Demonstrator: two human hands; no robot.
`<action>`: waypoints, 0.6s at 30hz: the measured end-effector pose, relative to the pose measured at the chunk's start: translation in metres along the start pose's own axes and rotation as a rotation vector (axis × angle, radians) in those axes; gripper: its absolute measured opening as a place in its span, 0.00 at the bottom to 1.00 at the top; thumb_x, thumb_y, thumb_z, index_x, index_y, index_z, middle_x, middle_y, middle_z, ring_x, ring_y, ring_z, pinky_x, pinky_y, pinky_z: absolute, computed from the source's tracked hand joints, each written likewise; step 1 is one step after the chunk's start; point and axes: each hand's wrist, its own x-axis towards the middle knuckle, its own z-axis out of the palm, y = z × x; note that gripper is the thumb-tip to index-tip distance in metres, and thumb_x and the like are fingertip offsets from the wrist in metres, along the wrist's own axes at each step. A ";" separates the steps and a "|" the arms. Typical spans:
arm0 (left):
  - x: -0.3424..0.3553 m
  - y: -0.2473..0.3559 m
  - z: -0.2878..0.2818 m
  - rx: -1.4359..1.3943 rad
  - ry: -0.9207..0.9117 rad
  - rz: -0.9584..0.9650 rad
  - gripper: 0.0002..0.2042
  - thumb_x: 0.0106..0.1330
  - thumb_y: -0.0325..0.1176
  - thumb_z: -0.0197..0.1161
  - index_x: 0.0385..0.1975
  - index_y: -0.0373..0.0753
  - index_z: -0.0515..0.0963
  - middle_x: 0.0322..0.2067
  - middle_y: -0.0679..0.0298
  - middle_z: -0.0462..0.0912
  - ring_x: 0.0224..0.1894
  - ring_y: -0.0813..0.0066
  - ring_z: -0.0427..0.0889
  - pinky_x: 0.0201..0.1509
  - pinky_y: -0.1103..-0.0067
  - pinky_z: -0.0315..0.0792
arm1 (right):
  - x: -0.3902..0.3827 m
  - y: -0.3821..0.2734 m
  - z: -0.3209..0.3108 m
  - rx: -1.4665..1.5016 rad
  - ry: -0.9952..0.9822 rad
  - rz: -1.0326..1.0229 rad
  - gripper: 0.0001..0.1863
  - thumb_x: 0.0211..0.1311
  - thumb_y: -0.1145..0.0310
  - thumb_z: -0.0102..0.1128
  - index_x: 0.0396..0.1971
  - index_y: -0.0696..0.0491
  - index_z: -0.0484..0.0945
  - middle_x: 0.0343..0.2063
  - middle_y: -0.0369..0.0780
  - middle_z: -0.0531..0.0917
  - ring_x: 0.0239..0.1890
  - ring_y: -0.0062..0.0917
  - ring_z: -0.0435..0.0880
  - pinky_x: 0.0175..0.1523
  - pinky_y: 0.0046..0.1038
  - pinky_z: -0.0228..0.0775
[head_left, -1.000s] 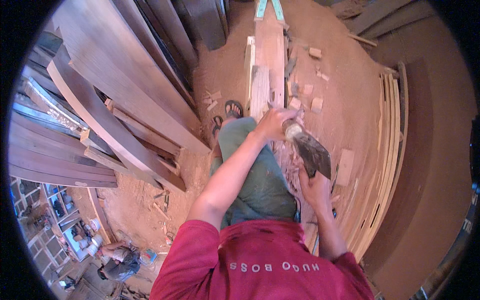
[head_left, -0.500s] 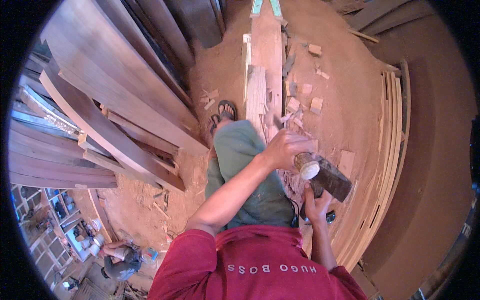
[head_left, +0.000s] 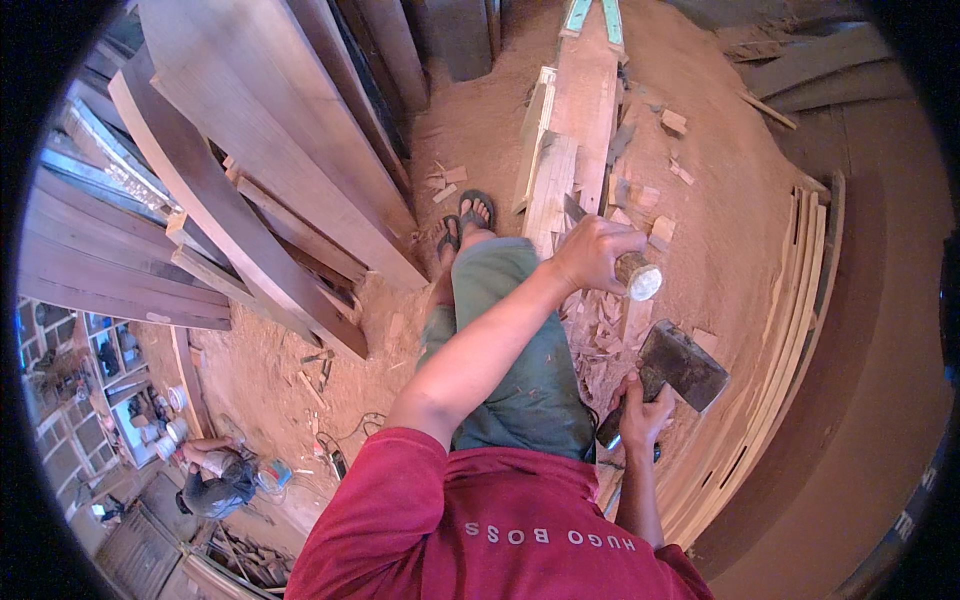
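Observation:
My left hand [head_left: 598, 252] is closed around a chisel [head_left: 640, 279] whose pale, battered handle end points toward me. Its blade reaches forward to the edge of a light wooden piece [head_left: 553, 180], which rests on a long plank [head_left: 588, 90]; whether the tip touches the wood I cannot tell. My right hand [head_left: 645, 408] grips a hammer with a heavy, dark, blocky head [head_left: 684, 366] by its short handle, close to the head. A gap separates the hammer head from the chisel's handle end.
Wood chips [head_left: 600, 340] and offcuts [head_left: 662, 232] litter the ground around the plank. Large curved boards [head_left: 270, 130] lean at the left, and long thin strips [head_left: 775, 350] stand at the right. Another person [head_left: 218, 480] sits far off at the lower left, near a power cord.
The hammer head, which overlapped the chisel's handle end in view, now stands apart from it, lower and to the right. The whole view has also shifted; the chisel stays in my left hand.

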 end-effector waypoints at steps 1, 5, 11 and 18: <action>-0.002 0.000 -0.001 -0.009 0.007 0.006 0.19 0.37 0.38 0.75 0.30 0.39 0.79 0.29 0.59 0.84 0.32 0.60 0.84 0.36 0.71 0.77 | 0.000 0.002 0.001 0.006 -0.003 0.003 0.08 0.66 0.72 0.55 0.27 0.55 0.68 0.13 0.35 0.72 0.13 0.19 0.71 0.19 0.22 0.63; 0.000 0.002 -0.003 -0.028 0.034 0.030 0.19 0.37 0.37 0.75 0.30 0.39 0.79 0.29 0.59 0.84 0.31 0.60 0.84 0.35 0.71 0.77 | -0.001 0.000 0.005 0.006 -0.008 0.011 0.10 0.66 0.72 0.56 0.25 0.55 0.67 0.14 0.35 0.73 0.13 0.18 0.70 0.20 0.22 0.63; -0.002 -0.001 -0.002 -0.037 0.058 0.058 0.21 0.34 0.40 0.75 0.27 0.39 0.74 0.25 0.60 0.78 0.29 0.58 0.81 0.31 0.69 0.73 | 0.001 -0.018 0.011 0.001 -0.027 0.005 0.09 0.65 0.72 0.57 0.25 0.56 0.70 0.14 0.35 0.74 0.14 0.17 0.70 0.21 0.22 0.63; -0.007 0.000 0.000 -0.039 0.135 0.145 0.20 0.33 0.38 0.73 0.24 0.39 0.71 0.21 0.61 0.75 0.27 0.58 0.79 0.30 0.67 0.71 | 0.001 -0.035 0.013 -0.011 -0.069 -0.012 0.05 0.63 0.74 0.56 0.30 0.59 0.72 0.18 0.36 0.76 0.16 0.18 0.72 0.23 0.22 0.65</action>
